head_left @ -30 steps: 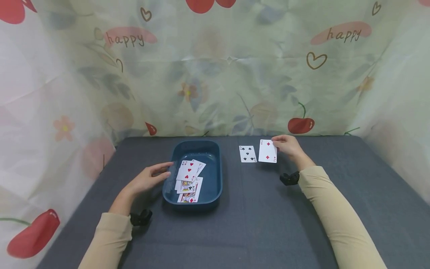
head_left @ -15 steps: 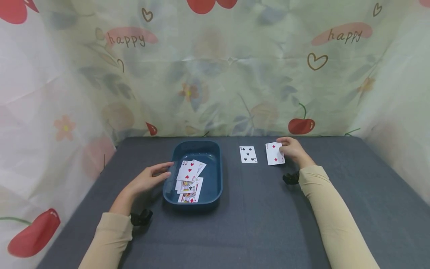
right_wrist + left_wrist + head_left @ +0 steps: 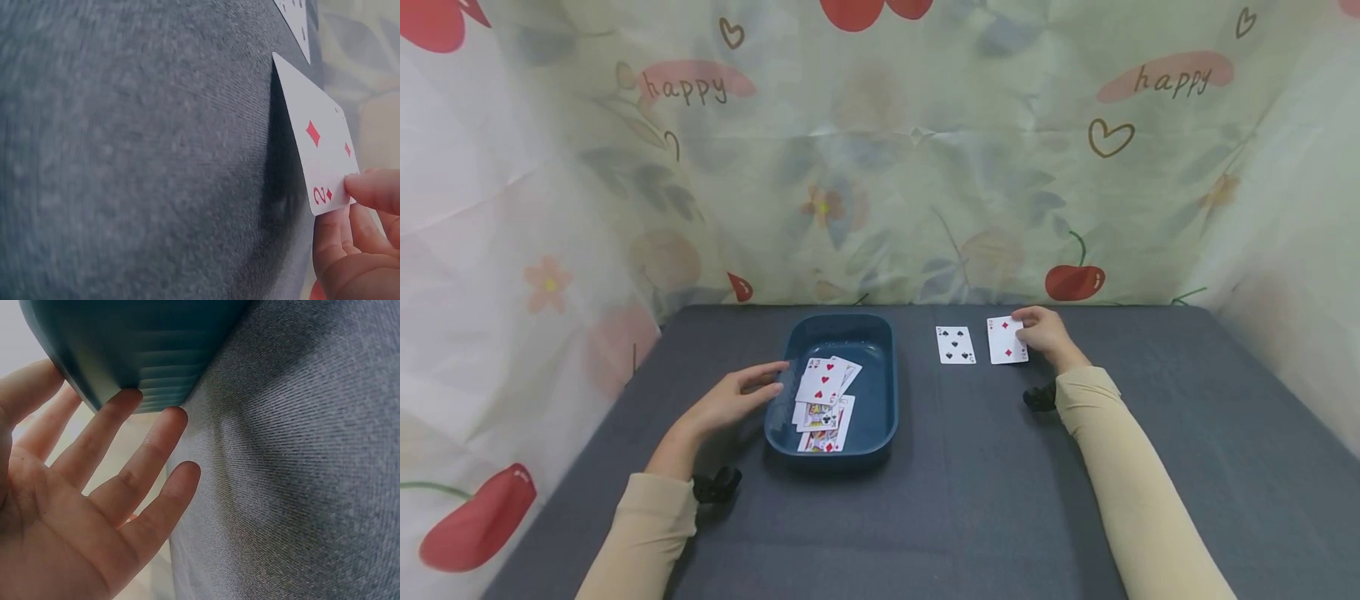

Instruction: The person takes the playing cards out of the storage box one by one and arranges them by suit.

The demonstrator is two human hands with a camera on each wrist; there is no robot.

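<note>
In the head view, my right hand pinches a two of diamonds playing card by its right edge. The right wrist view has the thumb on the card's face and fingers beneath it; the card is tilted, its near edge raised off the cloth. Just left of it lies a five of spades, face up. My left hand rests its fingertips against the left side of a dark blue tray, fingers loosely extended. Inside the tray, several face-up cards overlap, a three of hearts on top.
Dark grey cloth covers the table. A patterned curtain stands along the back edge and both sides. A black wrist camera is strapped on the left wrist, another on the right.
The two of diamonds went right, away from the five of spades, lowered a little, then came slightly back left. My right thumb now lies over its face. The left hand and tray stayed put.
</note>
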